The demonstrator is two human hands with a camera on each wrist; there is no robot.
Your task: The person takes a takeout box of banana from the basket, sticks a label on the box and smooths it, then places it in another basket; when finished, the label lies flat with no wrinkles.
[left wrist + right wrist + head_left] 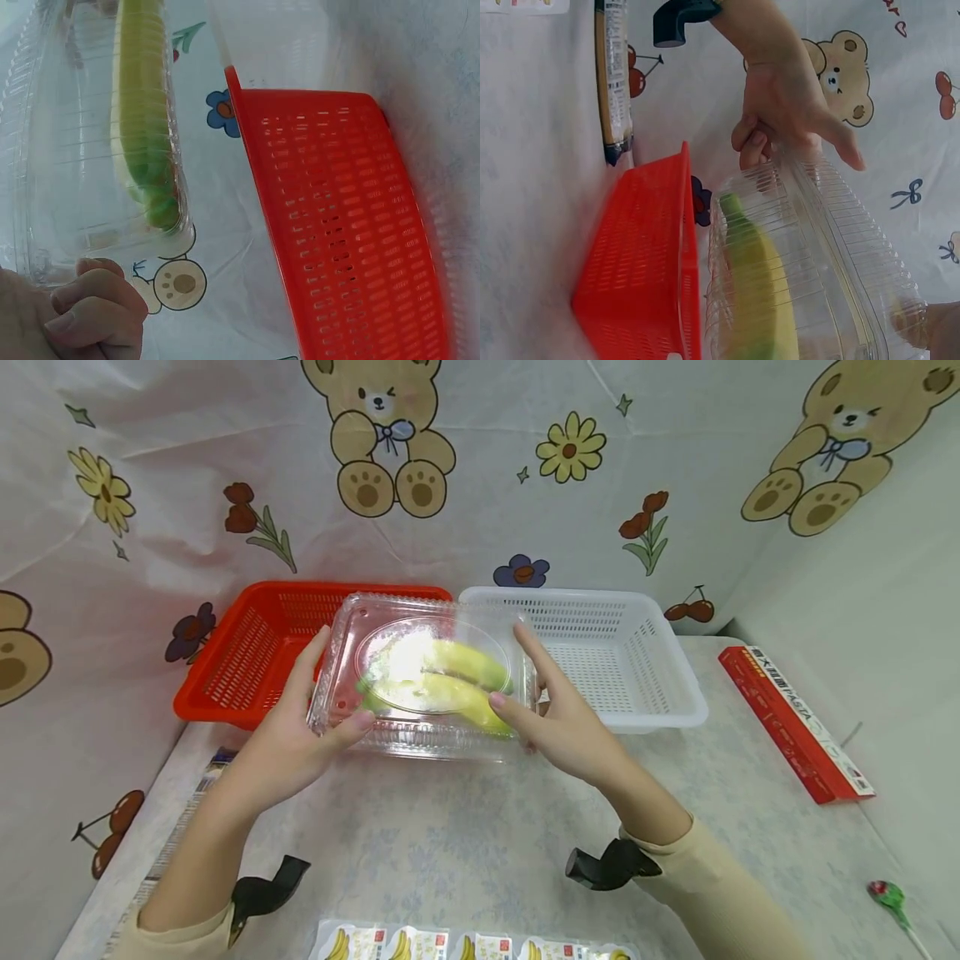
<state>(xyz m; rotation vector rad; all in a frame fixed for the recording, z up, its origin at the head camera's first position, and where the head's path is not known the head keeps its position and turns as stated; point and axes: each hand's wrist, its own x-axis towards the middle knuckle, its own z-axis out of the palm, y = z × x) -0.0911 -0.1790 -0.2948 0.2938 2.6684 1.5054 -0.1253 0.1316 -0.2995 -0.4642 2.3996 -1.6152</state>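
A clear plastic clamshell box (427, 745) with its lid down is held up between both hands, in front of the two baskets. Inside lie yellow bananas (468, 702) with green ends. My left hand (288, 747) grips the box's left end, thumb on the front edge; in the left wrist view its fingers (97, 307) curl at the box's corner. At the other end my right hand (566, 718) holds the box, its thumb near the lower right of the lid. Part of its fingers is hidden behind the box.
Behind the box stand a red basket (217, 681) at left and a white basket (667, 693) at right. A red-and-white packet (795, 722) lies at right, a lollipop (888, 897) nearer. Banana-printed stickers (480, 946) lie at the front edge, a long packet (176, 839) at left.
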